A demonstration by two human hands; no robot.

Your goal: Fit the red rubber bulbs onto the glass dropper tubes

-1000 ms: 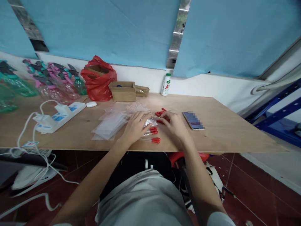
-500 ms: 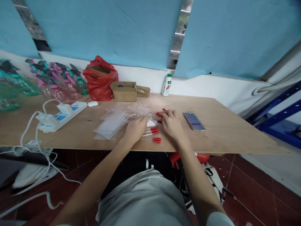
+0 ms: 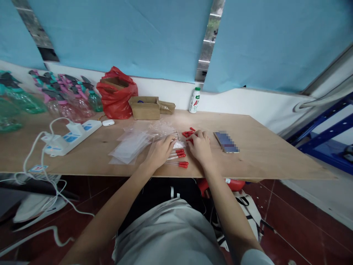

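Note:
My left hand (image 3: 161, 151) rests low over the table, thumb and fingers pinched together at the edge of a heap of clear glass dropper tubes (image 3: 163, 129). A thin tube seems to lie in its fingertips. My right hand (image 3: 201, 148) is curled over loose red rubber bulbs (image 3: 188, 133), its fingertips closed on a red bulb that is mostly hidden. Between and below the hands lie several glass droppers with red bulbs (image 3: 180, 151) on their ends. Clear plastic bags (image 3: 129, 148) are spread out left of my left hand.
A phone (image 3: 226, 142) lies right of my right hand. Behind stand a white bottle (image 3: 194, 101), an open cardboard box (image 3: 145, 110) and a red plastic bag (image 3: 117, 97). On the left are a power strip (image 3: 74, 138), an earbud case (image 3: 108, 122) and several spray bottles (image 3: 68, 105).
My right hand has drawn slightly back toward me, with its fingers more curled, uncovering more loose red bulbs. My left fingertips have shifted slightly right.

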